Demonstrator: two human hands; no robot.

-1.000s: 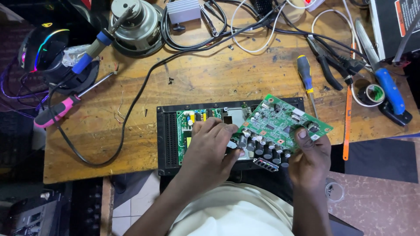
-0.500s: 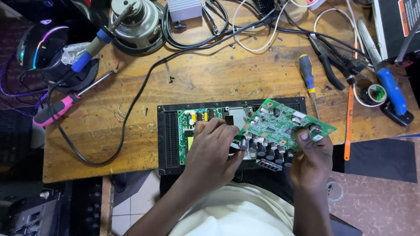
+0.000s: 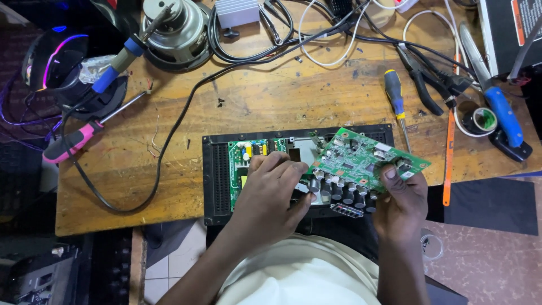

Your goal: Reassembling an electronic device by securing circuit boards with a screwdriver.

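Over the black chassis (image 3: pixel 217 186), both hands pinch the green circuit board (image 3: pixel 361 164): right hand (image 3: pixel 401 197) at its edge, left hand (image 3: pixel 271 192) on the capacitor side; lifting out, wants a level pull.

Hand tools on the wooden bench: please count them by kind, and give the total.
Screwdrivers: 2, pink-handled screwdriver and blue-and-yellow screwdriver
Pliers: 1, black pliers
Scissors: 1, blue-handled scissors
Soldering irons: 1, blue-grip soldering iron
Total: 5

A dark box (image 3: pixel 511 34) at the surface's far right corner carries a red-and-white label (image 3: pixel 522 20) (partly cut off); no screens visible.
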